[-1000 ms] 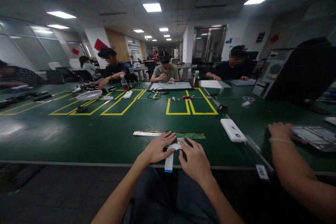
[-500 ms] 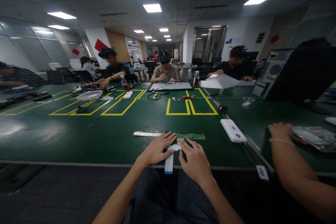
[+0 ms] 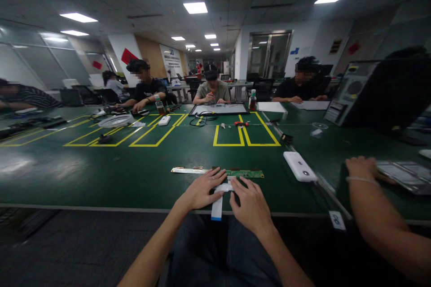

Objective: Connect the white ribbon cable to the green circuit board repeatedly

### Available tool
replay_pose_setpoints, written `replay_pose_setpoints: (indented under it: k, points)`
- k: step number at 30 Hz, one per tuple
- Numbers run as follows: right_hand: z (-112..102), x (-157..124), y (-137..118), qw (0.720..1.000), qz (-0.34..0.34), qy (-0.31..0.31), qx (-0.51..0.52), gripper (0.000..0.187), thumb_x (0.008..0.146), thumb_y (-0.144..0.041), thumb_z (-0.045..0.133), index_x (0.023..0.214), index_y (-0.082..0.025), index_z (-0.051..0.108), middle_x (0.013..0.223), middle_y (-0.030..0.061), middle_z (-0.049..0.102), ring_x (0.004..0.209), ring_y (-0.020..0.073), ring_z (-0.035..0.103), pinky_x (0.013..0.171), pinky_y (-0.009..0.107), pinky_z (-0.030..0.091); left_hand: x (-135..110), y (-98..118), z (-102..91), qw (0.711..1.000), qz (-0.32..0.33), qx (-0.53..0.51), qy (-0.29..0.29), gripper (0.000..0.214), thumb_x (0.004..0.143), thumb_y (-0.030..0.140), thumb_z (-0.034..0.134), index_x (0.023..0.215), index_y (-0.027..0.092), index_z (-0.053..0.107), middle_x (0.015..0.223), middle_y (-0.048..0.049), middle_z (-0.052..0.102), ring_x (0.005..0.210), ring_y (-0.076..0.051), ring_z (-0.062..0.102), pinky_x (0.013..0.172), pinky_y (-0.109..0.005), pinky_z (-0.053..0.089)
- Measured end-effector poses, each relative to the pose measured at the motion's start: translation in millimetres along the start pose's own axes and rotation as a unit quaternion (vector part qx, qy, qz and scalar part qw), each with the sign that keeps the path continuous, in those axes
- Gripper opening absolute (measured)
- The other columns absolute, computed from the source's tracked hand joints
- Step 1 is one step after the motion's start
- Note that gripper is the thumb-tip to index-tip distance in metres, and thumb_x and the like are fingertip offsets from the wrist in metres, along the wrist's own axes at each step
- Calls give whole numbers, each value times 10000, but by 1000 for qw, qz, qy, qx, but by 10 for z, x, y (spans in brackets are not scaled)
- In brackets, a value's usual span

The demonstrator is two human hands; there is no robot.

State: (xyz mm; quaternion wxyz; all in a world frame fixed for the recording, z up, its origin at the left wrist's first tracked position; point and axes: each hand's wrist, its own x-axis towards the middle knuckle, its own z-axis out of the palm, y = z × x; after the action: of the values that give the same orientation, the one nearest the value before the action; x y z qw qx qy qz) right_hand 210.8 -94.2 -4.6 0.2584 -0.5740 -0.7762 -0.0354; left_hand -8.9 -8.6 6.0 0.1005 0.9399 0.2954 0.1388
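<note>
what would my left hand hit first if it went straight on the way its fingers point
Most likely the narrow green circuit board, which lies crosswise just past the fingertips of the left hand. They may already touch its near end, as depth is unclear.

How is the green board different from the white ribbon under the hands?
The board is green; the ribbon is white with a blue tip. The board lies sideways across the table; the ribbon runs toward the person. The board sits wholly on the table; the ribbon's end sticks out past the table's edge. Both are thin and flat, and the left hand and right hand rest where they meet.
</note>
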Motion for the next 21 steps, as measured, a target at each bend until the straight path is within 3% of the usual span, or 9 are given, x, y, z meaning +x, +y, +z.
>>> replay_pose_setpoints:
  k: [21]
  points:
    - [1,15,-28,1000,13,4,-13,444,996,-287,492,1415,-225,628,1452,50,631,1383,285,497,1151,463,377,11,37,-12,1000,-20,-14,13,630,1049,554,435,1609,269,393,1661,-52,379,1570,-277,294,1282,-500,264]
